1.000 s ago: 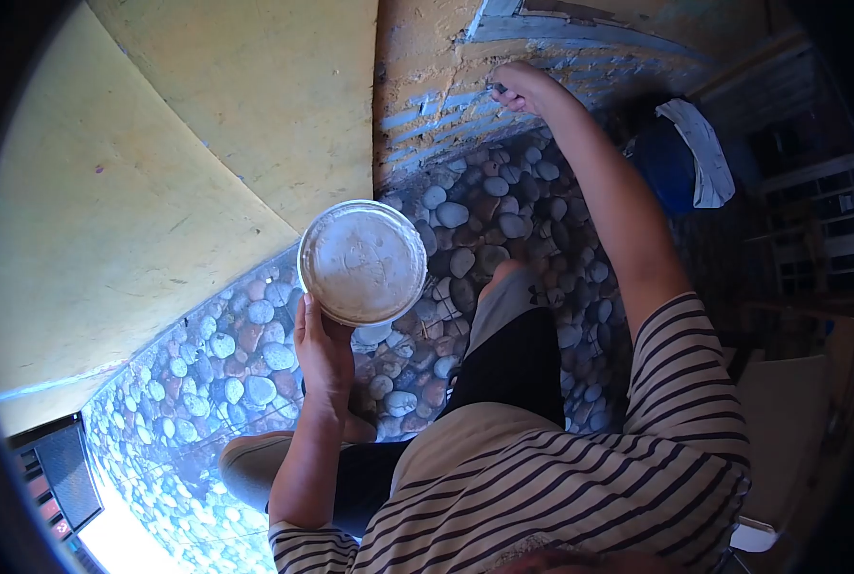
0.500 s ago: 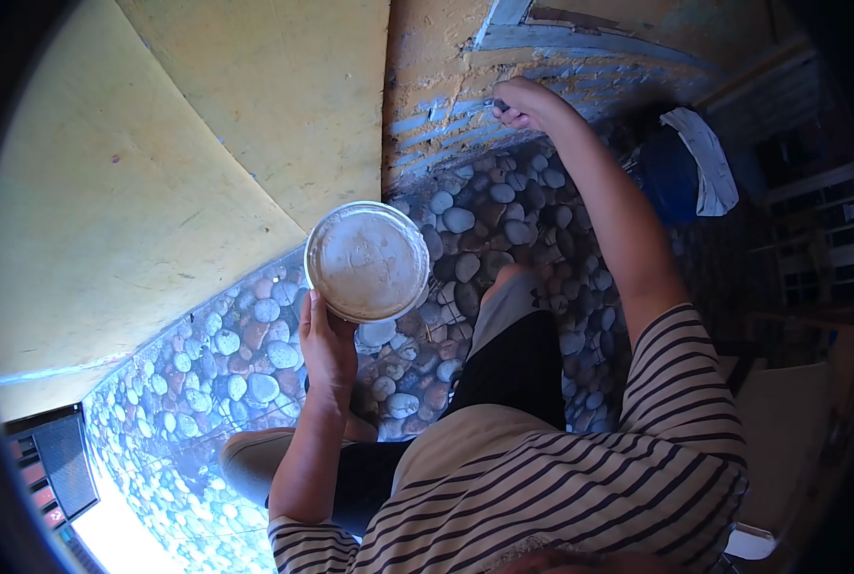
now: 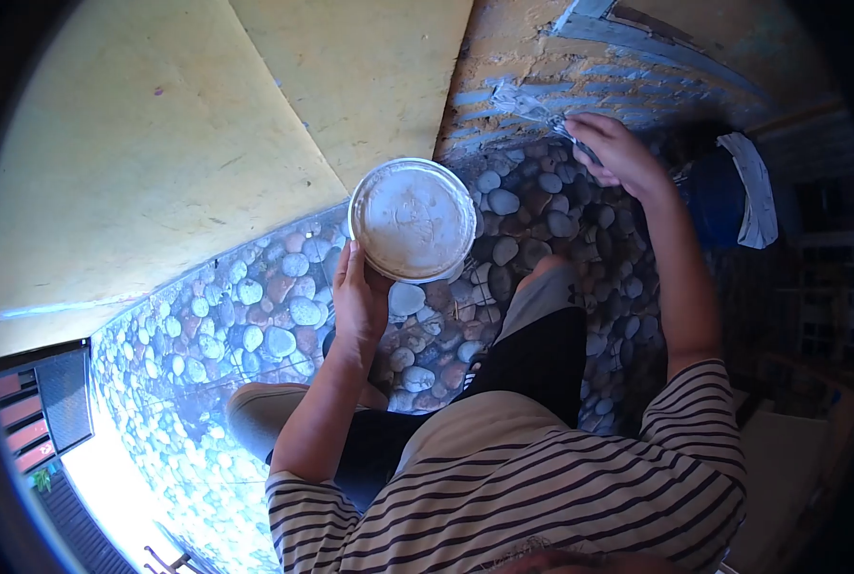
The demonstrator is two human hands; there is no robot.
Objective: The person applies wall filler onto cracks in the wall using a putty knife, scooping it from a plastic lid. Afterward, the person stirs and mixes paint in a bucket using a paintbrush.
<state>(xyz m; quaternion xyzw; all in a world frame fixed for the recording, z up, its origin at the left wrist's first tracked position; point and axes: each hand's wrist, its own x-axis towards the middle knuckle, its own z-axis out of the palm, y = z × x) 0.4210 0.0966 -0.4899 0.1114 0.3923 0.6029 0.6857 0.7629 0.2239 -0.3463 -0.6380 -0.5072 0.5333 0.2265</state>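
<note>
My left hand (image 3: 360, 297) grips the near edge of a round, shallow white lid (image 3: 413, 218), its inner face up and smeared with a pale, dried-looking coating. Out to the right, my right hand (image 3: 613, 153) is closed around the dark handle of a putty knife (image 3: 523, 101). The knife's pale blade points left, at the lower part of the rough wall (image 3: 503, 53); whether it touches the surface I cannot tell. Grey-blue streaks of filler run across the orange-yellow wall there.
A smooth yellow panel (image 3: 178, 143) stands at the left, beside the rough wall. The floor (image 3: 284, 316) has a rounded-stone pattern. To the right is a dark blue container (image 3: 714, 196) with a white cloth or sack (image 3: 754, 191) over its rim. My bent legs (image 3: 532, 354) are below.
My view has shifted, so the scene sits further right and lower. My right hand has turned and come lower on the wall, showing the knife's blade. The left hand still holds the lid.
</note>
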